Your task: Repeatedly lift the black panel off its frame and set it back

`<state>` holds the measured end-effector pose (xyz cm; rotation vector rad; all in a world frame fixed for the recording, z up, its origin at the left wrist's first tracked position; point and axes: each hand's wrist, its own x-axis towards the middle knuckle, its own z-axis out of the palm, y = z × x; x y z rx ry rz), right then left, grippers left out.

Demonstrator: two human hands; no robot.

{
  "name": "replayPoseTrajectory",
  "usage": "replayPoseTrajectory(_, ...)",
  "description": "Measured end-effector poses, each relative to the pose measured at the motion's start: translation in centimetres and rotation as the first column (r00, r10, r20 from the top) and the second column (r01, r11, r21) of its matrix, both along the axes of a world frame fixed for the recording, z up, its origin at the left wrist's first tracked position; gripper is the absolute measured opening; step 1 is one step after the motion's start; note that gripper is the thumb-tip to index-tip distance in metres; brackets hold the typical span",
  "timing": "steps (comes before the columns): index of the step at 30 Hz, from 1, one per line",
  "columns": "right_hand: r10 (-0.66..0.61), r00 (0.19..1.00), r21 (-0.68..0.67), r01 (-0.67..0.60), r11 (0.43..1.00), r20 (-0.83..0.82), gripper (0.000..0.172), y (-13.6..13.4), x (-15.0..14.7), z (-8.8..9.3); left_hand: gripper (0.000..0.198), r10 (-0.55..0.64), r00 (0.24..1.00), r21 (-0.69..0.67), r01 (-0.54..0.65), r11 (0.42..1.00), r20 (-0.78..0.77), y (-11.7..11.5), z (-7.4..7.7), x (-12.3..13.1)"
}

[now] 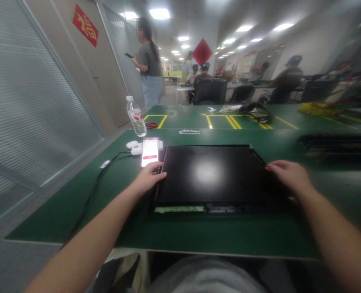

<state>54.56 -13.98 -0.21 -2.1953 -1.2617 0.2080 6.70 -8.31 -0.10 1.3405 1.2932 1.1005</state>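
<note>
A black LCD panel (192, 183) lies in front of me, its glossy face up and reflecting a bright spot. Along its near edge runs a green circuit strip (179, 209). My left hand (147, 178) pinches the panel's left edge, thumb on top. At the right edge my right hand (288, 174) grips with thumb and fingers closed together. A phone (150, 154) with a lit screen sits just beyond my left fingers, against white plugs or adapters (136, 150).
A water bottle (136, 118) stands at the back left beside red-handled scissors (151, 125). A black cable (97, 181) crosses the left of the green table (85, 219). Dark, blurred parts (335, 146) lie at right. A person (151, 61) stands beyond the table.
</note>
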Motion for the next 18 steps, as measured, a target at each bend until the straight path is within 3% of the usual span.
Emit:
replayPoseTrajectory(7, -0.032, 0.999, -0.069, 0.031, 0.997, -0.017, 0.024, -0.06, -0.46, 0.54, 0.045, -0.010, 0.999, 0.007, 0.011, 1.000, -0.033, 0.14, -0.44, -0.11)
replayPoseTrajectory(18, -0.053, 0.998, -0.058, 0.051, 0.997, -0.031, 0.022, -0.20, -0.86, 0.98, 0.031, -0.010, 0.992, 0.075, 0.020, 0.997, -0.125, 0.19, -0.45, -0.05)
